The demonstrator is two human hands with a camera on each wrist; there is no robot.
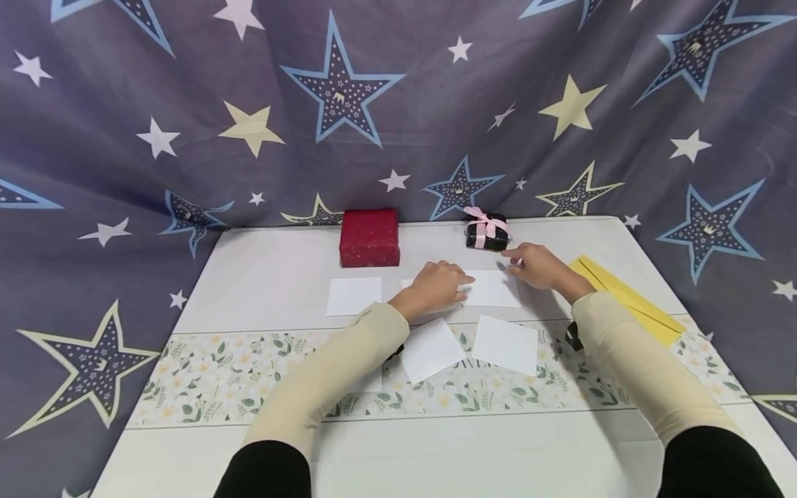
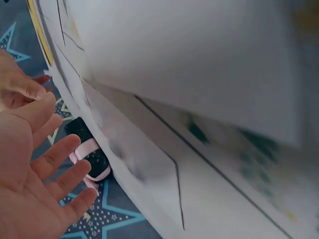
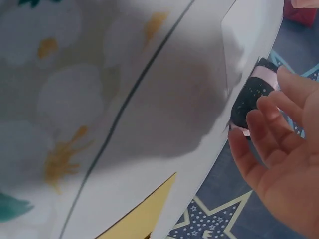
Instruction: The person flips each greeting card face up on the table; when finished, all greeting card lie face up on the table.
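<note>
While the left hand (image 1: 434, 286) and right hand (image 1: 537, 266) spread their fingers loosely, the white card (image 1: 493, 290) between them looks light and bendable. Its side edges probably give the safest hold.

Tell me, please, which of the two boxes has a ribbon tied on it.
The black box near the right hand: a pink ribbon is tied round it, while the red box shows none.

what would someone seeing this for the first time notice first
Likely the star-patterned cloth filling the background. Next, the red box and, to its right, the black box with a pink bow stand out near the table's far edge, with a yellow envelope at the right. The left hand is over white cards mid-table, the right hand beside it.
</note>
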